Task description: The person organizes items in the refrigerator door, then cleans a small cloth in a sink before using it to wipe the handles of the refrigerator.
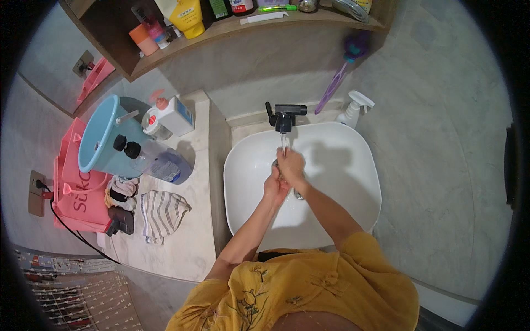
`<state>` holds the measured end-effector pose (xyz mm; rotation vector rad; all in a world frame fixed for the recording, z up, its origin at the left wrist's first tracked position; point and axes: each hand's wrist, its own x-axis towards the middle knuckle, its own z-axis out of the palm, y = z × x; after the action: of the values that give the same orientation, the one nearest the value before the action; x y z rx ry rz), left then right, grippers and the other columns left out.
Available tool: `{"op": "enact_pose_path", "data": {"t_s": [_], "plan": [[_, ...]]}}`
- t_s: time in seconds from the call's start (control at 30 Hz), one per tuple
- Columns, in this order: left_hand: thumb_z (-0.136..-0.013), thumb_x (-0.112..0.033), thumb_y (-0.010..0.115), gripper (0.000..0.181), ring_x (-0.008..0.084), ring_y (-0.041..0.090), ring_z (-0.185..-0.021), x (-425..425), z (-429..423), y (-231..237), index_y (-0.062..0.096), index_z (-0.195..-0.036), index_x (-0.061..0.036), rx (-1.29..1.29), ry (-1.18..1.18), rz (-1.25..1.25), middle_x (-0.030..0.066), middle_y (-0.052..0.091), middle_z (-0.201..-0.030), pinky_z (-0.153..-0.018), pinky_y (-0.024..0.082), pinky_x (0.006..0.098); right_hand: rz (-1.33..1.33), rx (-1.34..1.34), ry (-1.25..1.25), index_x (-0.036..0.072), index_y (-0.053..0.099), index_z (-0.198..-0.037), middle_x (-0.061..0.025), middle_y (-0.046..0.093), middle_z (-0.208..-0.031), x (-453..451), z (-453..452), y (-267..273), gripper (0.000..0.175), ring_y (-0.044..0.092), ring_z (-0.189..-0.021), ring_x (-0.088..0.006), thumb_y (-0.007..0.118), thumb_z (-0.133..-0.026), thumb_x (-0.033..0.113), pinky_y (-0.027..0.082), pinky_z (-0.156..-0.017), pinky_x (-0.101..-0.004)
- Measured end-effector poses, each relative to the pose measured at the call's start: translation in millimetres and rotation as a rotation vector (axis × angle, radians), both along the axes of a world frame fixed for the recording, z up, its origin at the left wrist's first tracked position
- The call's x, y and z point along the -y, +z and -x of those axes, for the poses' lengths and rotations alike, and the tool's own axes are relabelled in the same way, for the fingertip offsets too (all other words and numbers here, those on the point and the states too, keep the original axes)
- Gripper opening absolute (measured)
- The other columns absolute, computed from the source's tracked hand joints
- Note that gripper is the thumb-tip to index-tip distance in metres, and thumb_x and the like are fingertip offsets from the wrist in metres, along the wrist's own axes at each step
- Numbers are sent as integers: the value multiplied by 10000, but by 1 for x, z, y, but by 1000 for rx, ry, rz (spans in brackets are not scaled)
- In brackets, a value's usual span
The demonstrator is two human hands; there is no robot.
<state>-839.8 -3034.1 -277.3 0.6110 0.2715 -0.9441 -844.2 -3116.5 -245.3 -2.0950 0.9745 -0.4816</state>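
Water runs from a black faucet (285, 118) into a white washbasin (364, 173). Both of my hands are together under the stream. My left hand (275, 186) is lower, palm turned up, its fingers partly hidden beneath the other hand. Over it lies my right hand (291, 165), with bent fingers close to the falling water. Something small and dark shows at the fingers, too covered to name; whether either hand grips it cannot be told. A metal drain (298, 194) shows just beside my right wrist.
Left of the basin, a counter (186, 248) bears a striped cloth (163, 213), a light blue bucket (99, 136), bottles and a pink bag (83, 198). A white spray bottle (352, 111) and a purple-handled brush (331, 89) are behind the basin. A wooden shelf (232, 37) hangs above.
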Motion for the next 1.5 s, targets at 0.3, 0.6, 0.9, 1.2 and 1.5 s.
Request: {"op": "enact_pose_path", "data": {"t_s": [0.3,0.6,0.9,1.2,1.5], "plan": [[-921,-394,307,343,221,524,-885,-4,-6,-25,480,-1085,-147,-24,-197,-28,68,541,-1048,-837,438,454,308,142,211,51,561,-688,-172,581,-645,8,11,-21,276,571,-617,-347,464,-819,275,439,-573,-463],[-887,-404,326,420,229,410,-1105,-8,-29,-8,388,-1207,-139,-40,-147,292,117,444,-1177,-979,289,457,327,216,368,77,510,-727,-136,553,-602,-57,50,6,168,542,-538,-349,519,-811,222,406,-497,-460],[-905,-238,356,489,263,389,-1145,0,-24,16,188,-1361,-189,187,-145,462,115,371,-1276,-966,339,407,444,625,19,66,472,-1136,-110,542,-899,-5,64,-19,363,539,-756,-257,581,-801,153,455,-628,-384],[-881,-309,424,448,218,458,-1044,-11,-21,133,335,-1260,-86,29,-339,-81,131,434,-1182,-884,400,343,-1453,764,-51,71,505,-1061,-50,559,-941,16,39,-77,228,552,-826,-166,534,-853,160,472,-692,-313],[-871,-253,455,313,213,541,-905,-45,-43,67,515,-1016,17,295,-213,76,134,553,-1004,-808,451,333,-1040,510,652,33,509,-1109,-43,576,-977,50,43,-20,363,543,-868,-123,574,-755,-15,445,-788,-270]]}}
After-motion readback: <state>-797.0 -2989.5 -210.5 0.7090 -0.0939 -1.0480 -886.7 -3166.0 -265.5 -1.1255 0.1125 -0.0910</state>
